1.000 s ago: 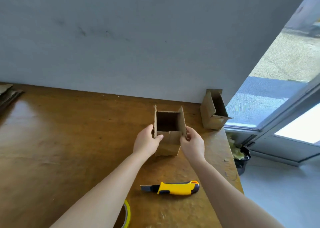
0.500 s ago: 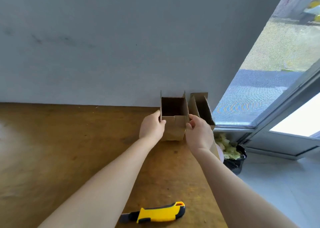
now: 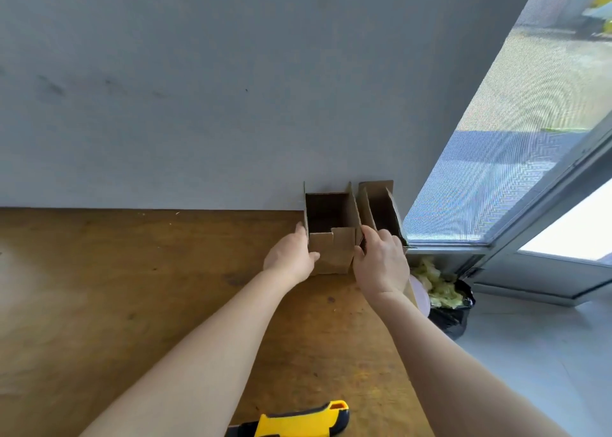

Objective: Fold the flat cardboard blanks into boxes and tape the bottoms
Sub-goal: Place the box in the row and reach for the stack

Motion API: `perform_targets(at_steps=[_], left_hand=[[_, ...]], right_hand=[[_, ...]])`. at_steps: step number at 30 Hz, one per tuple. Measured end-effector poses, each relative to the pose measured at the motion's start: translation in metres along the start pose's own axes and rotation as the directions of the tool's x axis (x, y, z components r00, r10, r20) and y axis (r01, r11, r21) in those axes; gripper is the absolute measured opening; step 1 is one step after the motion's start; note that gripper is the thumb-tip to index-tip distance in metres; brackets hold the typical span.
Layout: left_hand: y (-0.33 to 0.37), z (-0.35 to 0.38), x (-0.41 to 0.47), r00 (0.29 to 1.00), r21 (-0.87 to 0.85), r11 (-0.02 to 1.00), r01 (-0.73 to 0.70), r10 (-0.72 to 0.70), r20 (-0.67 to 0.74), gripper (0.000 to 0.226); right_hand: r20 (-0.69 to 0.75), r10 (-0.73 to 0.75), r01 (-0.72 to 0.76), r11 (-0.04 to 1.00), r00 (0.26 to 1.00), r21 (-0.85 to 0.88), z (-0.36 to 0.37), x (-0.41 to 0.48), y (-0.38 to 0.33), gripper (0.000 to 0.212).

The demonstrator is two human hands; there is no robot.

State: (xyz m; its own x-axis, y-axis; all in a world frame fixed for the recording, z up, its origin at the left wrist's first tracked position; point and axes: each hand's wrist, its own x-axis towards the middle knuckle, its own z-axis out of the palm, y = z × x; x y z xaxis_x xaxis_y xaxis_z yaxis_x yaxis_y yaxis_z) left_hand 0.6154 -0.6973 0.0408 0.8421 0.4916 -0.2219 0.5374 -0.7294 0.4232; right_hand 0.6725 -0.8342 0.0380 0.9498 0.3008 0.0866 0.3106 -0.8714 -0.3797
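Note:
A small folded cardboard box [image 3: 332, 249] stands upright on the wooden table [image 3: 132, 304], open at the top, close to the grey wall. My left hand [image 3: 289, 259] grips its left side with the thumb on the front face. My right hand [image 3: 381, 264] holds its right side. A second folded box [image 3: 381, 209] stands just to the right of it, at the table's far right corner, partly hidden by my right hand.
A yellow and black utility knife [image 3: 299, 420] lies at the near edge of the table. The table's right edge drops off to a floor with a black rubbish bag [image 3: 447, 304]. A glass door [image 3: 513, 155] fills the right.
Both hands have carried the box away from me, from the middle of the table to the wall beside the second box. The view has shifted forward, and the knife now sits lower.

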Motion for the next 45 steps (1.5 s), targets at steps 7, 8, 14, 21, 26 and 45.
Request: perform_targets(at_steps=[7, 8, 14, 21, 26, 45], left_hand=[[-0.018, -0.026, -0.041, 0.999, 0.149, 0.989, -0.025, 0.03, -0.029, 0.064], [-0.022, -0.031, -0.049, 0.998, 0.176, 0.984, -0.028, 0.038, -0.051, 0.061], [-0.063, -0.064, -0.106, 0.979, 0.279, 0.959, 0.053, 0.005, -0.201, 0.048], [-0.128, -0.104, -0.182, 0.928, 0.35, 0.92, 0.179, -0.039, -0.372, 0.041], [-0.184, -0.13, -0.244, 0.883, 0.363, 0.886, 0.288, -0.099, -0.46, 0.042], [-0.455, -0.211, -0.433, 0.808, 0.347, 0.784, 0.514, -0.306, -0.504, 0.03]], right_hand=[[0.016, -0.035, 0.035, 0.999, 0.999, -0.016, -0.021, -0.023, -0.006, 0.046], [0.012, -0.06, 0.06, 0.998, 0.998, -0.026, -0.024, -0.027, -0.009, 0.046], [0.055, -0.261, 0.263, 0.963, 0.964, -0.053, -0.037, -0.058, -0.044, 0.044], [0.119, -0.517, 0.525, 0.849, 0.848, -0.049, -0.037, -0.109, -0.117, 0.048], [0.147, -0.68, 0.693, 0.719, 0.718, -0.051, -0.028, -0.156, -0.179, 0.047], [0.199, -0.806, 0.829, 0.553, 0.557, -0.081, 0.052, -0.369, -0.414, 0.039]])
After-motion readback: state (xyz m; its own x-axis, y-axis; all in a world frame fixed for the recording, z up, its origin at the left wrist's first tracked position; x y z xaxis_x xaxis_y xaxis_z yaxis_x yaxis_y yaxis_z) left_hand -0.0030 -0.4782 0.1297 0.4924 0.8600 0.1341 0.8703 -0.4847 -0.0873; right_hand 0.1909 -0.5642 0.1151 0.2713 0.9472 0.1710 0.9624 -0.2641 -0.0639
